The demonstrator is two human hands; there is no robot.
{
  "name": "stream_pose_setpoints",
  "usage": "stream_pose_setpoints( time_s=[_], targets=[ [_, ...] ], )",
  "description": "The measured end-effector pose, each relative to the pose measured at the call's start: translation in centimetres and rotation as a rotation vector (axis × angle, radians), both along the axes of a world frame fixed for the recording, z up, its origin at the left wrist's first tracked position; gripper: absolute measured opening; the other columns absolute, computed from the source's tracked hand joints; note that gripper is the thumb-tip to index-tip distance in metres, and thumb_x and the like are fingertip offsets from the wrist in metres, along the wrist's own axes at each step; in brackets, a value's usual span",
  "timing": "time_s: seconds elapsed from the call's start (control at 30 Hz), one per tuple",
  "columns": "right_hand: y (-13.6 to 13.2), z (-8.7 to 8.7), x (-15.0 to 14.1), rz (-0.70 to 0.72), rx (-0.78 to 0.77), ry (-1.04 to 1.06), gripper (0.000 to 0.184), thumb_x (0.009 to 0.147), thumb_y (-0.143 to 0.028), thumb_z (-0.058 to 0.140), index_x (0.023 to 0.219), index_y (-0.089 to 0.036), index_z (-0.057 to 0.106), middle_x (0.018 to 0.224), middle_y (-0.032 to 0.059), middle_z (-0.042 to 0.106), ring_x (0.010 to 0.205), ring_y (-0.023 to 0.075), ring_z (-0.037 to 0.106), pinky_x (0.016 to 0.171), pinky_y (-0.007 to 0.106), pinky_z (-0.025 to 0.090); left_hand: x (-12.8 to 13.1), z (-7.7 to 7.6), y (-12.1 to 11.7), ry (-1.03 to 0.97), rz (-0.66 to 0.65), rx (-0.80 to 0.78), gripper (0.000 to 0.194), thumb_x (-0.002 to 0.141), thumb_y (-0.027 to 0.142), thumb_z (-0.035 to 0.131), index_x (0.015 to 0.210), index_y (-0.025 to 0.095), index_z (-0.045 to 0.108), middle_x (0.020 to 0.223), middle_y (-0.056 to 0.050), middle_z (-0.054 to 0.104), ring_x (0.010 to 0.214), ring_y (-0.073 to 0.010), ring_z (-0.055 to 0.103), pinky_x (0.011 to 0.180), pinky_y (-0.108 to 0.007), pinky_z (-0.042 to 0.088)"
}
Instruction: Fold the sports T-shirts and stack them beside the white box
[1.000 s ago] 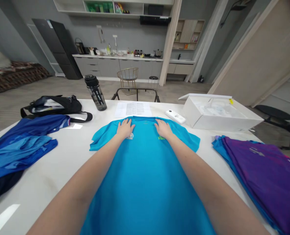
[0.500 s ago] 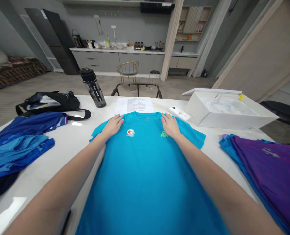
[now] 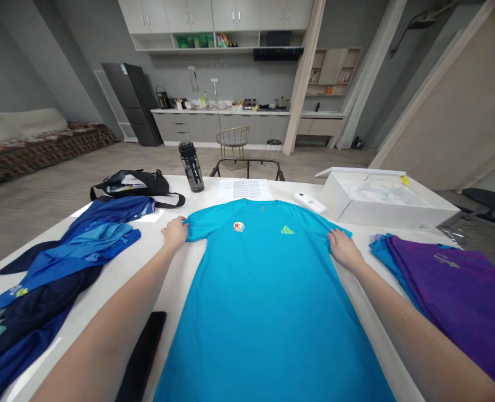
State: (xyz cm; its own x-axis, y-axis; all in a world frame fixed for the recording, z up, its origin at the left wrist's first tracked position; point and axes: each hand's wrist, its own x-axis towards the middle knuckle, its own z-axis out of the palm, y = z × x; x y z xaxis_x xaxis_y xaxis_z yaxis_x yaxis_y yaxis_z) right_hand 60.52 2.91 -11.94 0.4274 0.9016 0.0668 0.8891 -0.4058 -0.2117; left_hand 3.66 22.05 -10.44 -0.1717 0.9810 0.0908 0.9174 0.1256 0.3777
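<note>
A turquoise T-shirt [image 3: 268, 290] lies front up across the white table [image 3: 176, 293], its neck towards the far edge. It bears a round emblem on one side of the chest and a green logo on the other. My left hand [image 3: 174, 230] is closed on the hem of the left sleeve, fingers curled at its edge. At the other side, my right hand [image 3: 344, 247] pinches the lower edge of the right sleeve. Both sleeves are spread outwards. The shirt's bottom end runs out of the picture.
Left are a heap of blue clothes [image 3: 83, 251], a black bag [image 3: 134, 183] and a water bottle [image 3: 191, 167]. A dark flat device [image 3: 144, 357] lies beside my left forearm. Printed paper [image 3: 244, 190], a white handheld device [image 3: 310, 202], an open white box [image 3: 392, 209] and folded shirts [image 3: 452, 290] are also here.
Both hands have moved outwards from the shirt's shoulders and taken hold of the sleeve ends. The sleeves are now straighter. The camera view has tilted up and shifted left.
</note>
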Motion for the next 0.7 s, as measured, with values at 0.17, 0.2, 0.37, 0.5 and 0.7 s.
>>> stream_pose_setpoints(
  time_s=[0.17, 0.2, 0.37, 0.5, 0.7],
  targets=[
    [-0.4, -0.7, 2.9, 0.093, -0.046, -0.070, 0.061, 0.104, -0.043, 0.027, 0.154, -0.011, 0.043, 0.163, 0.0148, 0.036, 0.151, 0.0337, 0.030, 0.120, 0.055, 0.027, -0.7, -0.3, 1.6, -0.058, 0.052, 0.054, 0.033, 0.096, 0.027, 0.043, 0.124, 0.020, 0.060, 0.123, -0.017, 0.067, 0.119, -0.0330, 0.061, 0.098, -0.047, 0.045],
    [-0.6, -0.6, 3.4, 0.107, -0.043, -0.088, 0.060, 0.104, -0.043, 0.029, 0.153, -0.012, 0.044, 0.162, 0.0146, 0.038, 0.150, 0.0338, 0.031, 0.120, 0.055, 0.028, -0.9, -0.3, 1.9, -0.069, 0.058, 0.063, 0.034, 0.096, 0.026, 0.043, 0.126, 0.019, 0.059, 0.123, -0.016, 0.067, 0.118, -0.0312, 0.062, 0.097, -0.044, 0.046],
    [-1.0, 1.4, 2.9, 0.141, 0.147, -0.211, 0.055, 0.102, -0.039, 0.033, 0.139, -0.007, 0.058, 0.149, 0.0208, 0.052, 0.144, 0.0330, 0.040, 0.121, 0.047, 0.030, -0.3, 0.3, 1.0, -0.079, 0.078, 0.273, 0.046, 0.098, 0.022, 0.037, 0.143, 0.014, 0.047, 0.137, -0.018, 0.055, 0.126, -0.0267, 0.056, 0.105, -0.039, 0.045],
    [0.7, 2.5, -1.6, 0.111, 0.265, -0.041, 0.054, 0.101, -0.037, 0.031, 0.139, -0.009, 0.058, 0.147, 0.0176, 0.055, 0.141, 0.0287, 0.046, 0.120, 0.042, 0.032, 2.1, 1.4, -0.8, 0.051, -0.290, 0.343, 0.050, 0.100, 0.022, 0.030, 0.146, 0.015, 0.049, 0.152, -0.017, 0.045, 0.141, -0.0267, 0.044, 0.118, -0.040, 0.034],
    [3.3, 1.9, -6.0, -0.240, -0.036, 0.237, 0.075, 0.100, -0.063, 0.020, 0.160, -0.020, 0.035, 0.167, 0.0125, 0.028, 0.152, 0.0443, 0.023, 0.118, 0.071, 0.015, 4.6, 0.2, -1.2, 0.177, -0.461, -0.154, 0.064, 0.100, 0.059, 0.036, 0.155, 0.027, 0.043, 0.164, -0.011, 0.035, 0.152, -0.0338, 0.030, 0.120, -0.055, 0.026]
  ],
)
